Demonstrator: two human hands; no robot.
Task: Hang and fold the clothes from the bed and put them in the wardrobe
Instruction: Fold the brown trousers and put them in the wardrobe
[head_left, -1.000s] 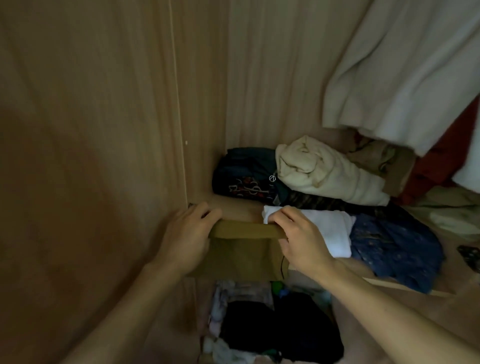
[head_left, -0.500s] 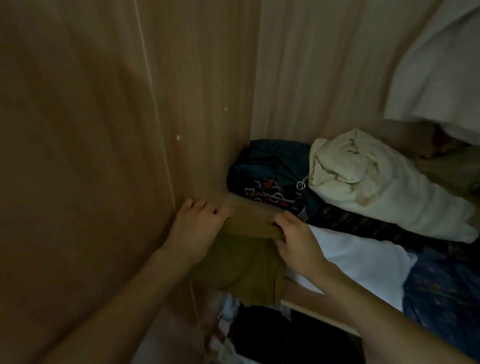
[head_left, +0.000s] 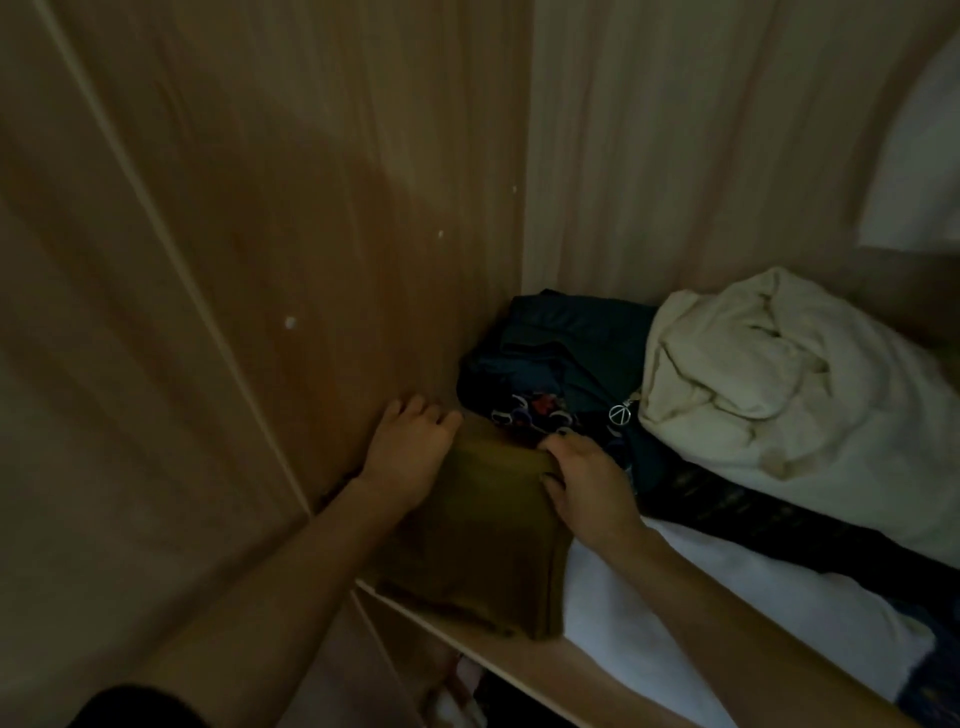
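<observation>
A single head-worn wide-angle camera looks forward and down into the corner of a wardrobe, close to the shelf (head_left: 514, 657). Both forearms rise from the lower edge, and the left hand (head_left: 410, 457) and right hand (head_left: 584, 483) sit near the middle of the frame. The wardrobe's side panel (head_left: 234, 260) fills the space left of the left hand and bows with the lens. Folded clothes run off to the right of the right hand. The light is dim.
</observation>
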